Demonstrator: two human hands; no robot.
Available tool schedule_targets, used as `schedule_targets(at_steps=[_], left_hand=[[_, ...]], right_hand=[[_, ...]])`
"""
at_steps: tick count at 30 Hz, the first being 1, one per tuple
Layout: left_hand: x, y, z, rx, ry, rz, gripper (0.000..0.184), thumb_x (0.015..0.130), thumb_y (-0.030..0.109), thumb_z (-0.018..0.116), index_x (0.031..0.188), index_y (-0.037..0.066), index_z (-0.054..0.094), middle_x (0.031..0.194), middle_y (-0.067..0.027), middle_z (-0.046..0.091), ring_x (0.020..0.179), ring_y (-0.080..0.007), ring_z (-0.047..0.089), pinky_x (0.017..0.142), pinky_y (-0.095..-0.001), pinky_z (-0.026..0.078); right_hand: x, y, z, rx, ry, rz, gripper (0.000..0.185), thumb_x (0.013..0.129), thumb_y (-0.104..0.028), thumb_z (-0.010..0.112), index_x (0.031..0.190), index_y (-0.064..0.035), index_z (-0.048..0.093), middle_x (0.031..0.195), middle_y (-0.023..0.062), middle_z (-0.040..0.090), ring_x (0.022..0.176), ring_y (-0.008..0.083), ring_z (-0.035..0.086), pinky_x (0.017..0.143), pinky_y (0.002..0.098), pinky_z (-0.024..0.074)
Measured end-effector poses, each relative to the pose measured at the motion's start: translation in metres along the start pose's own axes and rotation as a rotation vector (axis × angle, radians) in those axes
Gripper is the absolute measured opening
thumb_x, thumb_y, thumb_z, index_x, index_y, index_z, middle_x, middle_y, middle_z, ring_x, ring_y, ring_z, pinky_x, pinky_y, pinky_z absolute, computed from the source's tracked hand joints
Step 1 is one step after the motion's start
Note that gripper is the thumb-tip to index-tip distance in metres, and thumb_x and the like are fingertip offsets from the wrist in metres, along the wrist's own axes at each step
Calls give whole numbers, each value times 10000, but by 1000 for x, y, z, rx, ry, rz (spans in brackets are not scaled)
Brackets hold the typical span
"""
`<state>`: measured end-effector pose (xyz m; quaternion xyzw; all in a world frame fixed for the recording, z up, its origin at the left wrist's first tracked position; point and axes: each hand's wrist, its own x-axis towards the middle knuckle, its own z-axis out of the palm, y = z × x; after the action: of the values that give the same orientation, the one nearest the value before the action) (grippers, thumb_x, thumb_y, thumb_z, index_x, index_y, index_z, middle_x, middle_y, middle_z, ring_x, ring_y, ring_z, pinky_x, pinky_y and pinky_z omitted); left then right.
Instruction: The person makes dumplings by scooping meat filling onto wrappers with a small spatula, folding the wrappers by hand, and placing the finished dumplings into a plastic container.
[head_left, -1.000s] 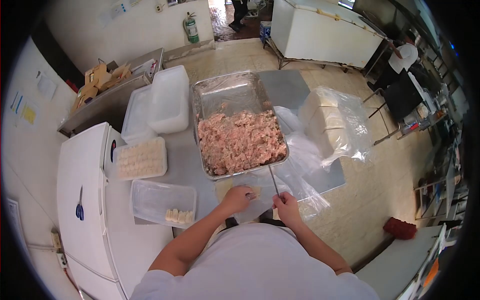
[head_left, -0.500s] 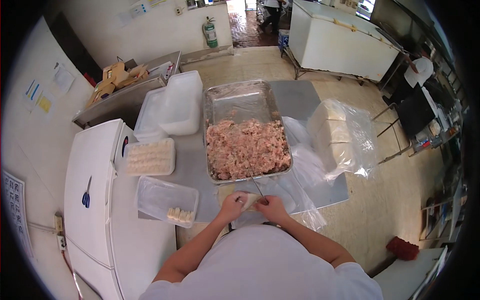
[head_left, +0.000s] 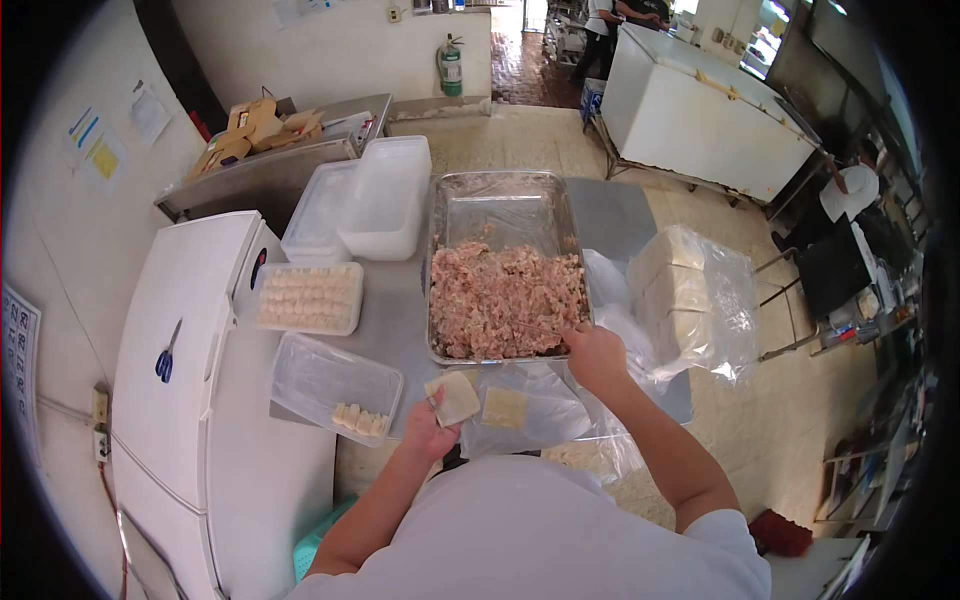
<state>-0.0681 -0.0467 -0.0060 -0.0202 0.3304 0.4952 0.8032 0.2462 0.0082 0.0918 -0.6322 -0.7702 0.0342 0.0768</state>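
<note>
A square, pale dough wrapper [head_left: 457, 398] rests on the fingers of my left hand [head_left: 430, 434], which grips it. My right hand [head_left: 598, 358] is closed around a thin metal utensil [head_left: 535, 327] whose far end lies in the ground meat filling [head_left: 505, 295]. That filling covers the near part of a deep metal tray [head_left: 434, 350]. Between my hands, another square wrapper [head_left: 505, 408] lies on clear plastic sheeting [head_left: 550, 400]. Left of my left hand, a clear plastic container [head_left: 320, 375] holds a short row of dumplings [head_left: 360, 420].
A fuller container of dumplings [head_left: 310, 297] stands farther back, near stacked white containers [head_left: 385, 200]. Bagged wrapper stacks [head_left: 680, 290] stand to the right on the metal table [head_left: 615, 215]. A white fridge [head_left: 185, 330] borders the left. Other people are farther off.
My hands, close together over a wrapper before, are now apart. My right hand has moved forward with the utensil into the meat; my left holds up a flat wrapper. The view has shifted.
</note>
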Motion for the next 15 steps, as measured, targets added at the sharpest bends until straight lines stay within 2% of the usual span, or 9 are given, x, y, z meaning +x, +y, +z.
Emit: schedule_targets(at_steps=[3, 6, 9, 12, 15], left_hand=[[-3, -3, 4, -83, -8, -43, 409, 1064, 204, 470, 1397, -34, 484, 1349, -197, 615, 1253, -365, 610, 1115, -485, 478], [-11, -2, 12, -89, -17, -45, 420, 1066, 201, 431, 1408, -39, 470, 1364, -211, 600, 1277, -382, 592, 1128, -494, 468], [-11, -2, 9, -91, -55, -58, 426, 1066, 203, 425, 1415, -40, 461, 1379, -218, 586, 1292, -390, 579, 1136, -497, 461], [-10, 0, 6, -96, -47, -70, 431, 1070, 211, 425, 1419, -40, 451, 1385, -219, 580, 1299, -392, 574, 1141, -499, 456], [-9, 5, 7, -81, -83, -77, 432, 1076, 224, 419, 1417, -41, 443, 1385, -223, 577, 1301, -394, 571, 1143, -501, 455]], right_hand=[[21, 1, 12, -75, -117, -40, 277, 805, -84, 618, 1046, -163, 730, 929, 99, 739, 860, 306, 728, 726, 451, 577], [24, 5, 5, -37, -141, -113, 248, 834, -135, 612, 1052, -146, 730, 910, 120, 743, 892, 321, 732, 742, 461, 575], [24, 0, -2, -144, -313, -77, 287, 820, -116, 605, 1075, -165, 725, 960, 98, 745, 907, 306, 731, 749, 461, 579], [20, -2, 0, -142, -284, -145, 306, 821, -114, 597, 1087, -172, 737, 975, 89, 750, 904, 309, 732, 749, 471, 579], [21, 1, 2, -118, -324, -161, 243, 821, -162, 631, 1037, -153, 742, 899, 136, 744, 888, 336, 728, 772, 484, 575]])
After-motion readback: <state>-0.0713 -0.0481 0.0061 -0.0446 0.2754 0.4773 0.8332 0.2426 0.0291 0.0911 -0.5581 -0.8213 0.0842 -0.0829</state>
